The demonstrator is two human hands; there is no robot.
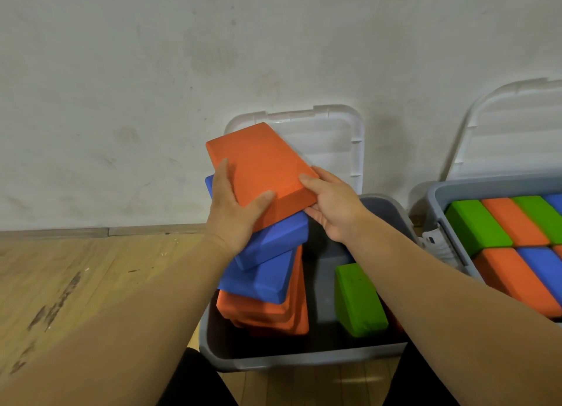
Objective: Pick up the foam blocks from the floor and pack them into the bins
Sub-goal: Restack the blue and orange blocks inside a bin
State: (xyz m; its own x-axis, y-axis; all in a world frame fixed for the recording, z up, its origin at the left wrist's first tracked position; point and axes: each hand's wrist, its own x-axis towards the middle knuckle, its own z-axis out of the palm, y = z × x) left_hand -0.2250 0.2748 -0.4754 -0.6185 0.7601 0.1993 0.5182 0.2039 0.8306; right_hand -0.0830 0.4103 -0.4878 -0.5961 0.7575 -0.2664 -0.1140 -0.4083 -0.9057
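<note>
Both hands are on the top orange block (261, 168), held tilted over the grey bin (304, 361). The left hand (234, 211) grips its near-left corner, thumb flat on top w/ fingers wrapped round the edge. The right hand (331, 205) pinches the near-right corner, thumb on top, fingers curled under. A two-hand hold makes sense: the slab is wide & soft, and a grip at each corner lets the person steer its angle onto the pile.

Under it sit two blue blocks (273, 241), skewed from each other, then an orange stack (267, 314) going down into the bin's left half. That pile is probably resting on the bin bottom, but its base is in shadow, so can't say for sure. A green block (359, 299) stands on end in the right half, apart from the pile, w/ bare grey bottom between them. That's likely the room left for more blocks.

The second bin (486, 182) at right is packed tight w/ green, orange & blue blocks in rows, but the frame edge cuts it off, so no count is possible. Two white lids (334, 132) lean on the wall behind the bins, out of the way for loading.

The forearms hide the bin's near-right corner & part of the floor (91, 269). No loose blocks show on the visible floor.
</note>
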